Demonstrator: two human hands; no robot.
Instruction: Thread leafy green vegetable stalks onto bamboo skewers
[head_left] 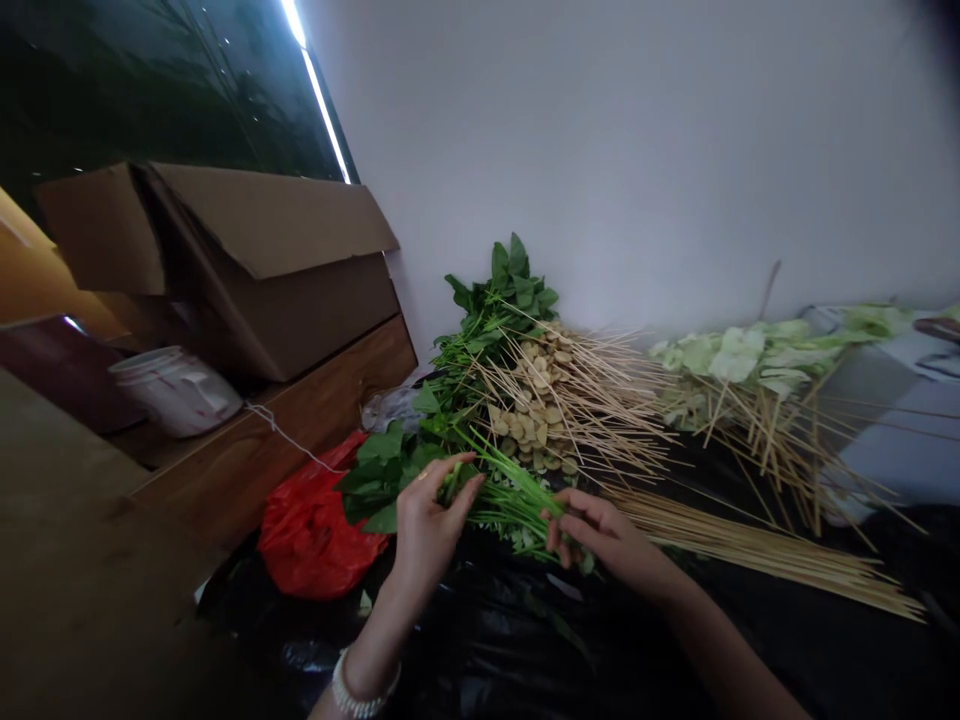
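Note:
My left hand (435, 510), with a ring and a beaded bracelet on the wrist, closes its thumb and fingers round a bunch of leafy greens (382, 465). Its broad dark leaves spread out to the left of the hand. To the right, my right hand (592, 532) has its fingers curled on the lower ends of bright green stems (521, 482). Some of its fingertips are hidden behind the stems. More leafy greens (480, 320) are heaped behind, against the wall. Beside that heap lie skewers threaded with pale brown slices (532, 420).
Bare wooden skewers (780, 545) lie on black plastic sheeting (495, 640). Skewered pale green cabbage-like leaves (739, 355) are piled at the right. A red plastic bag (322, 525), an open cardboard box (300, 290) and a whitish tub (176, 390) are at the left.

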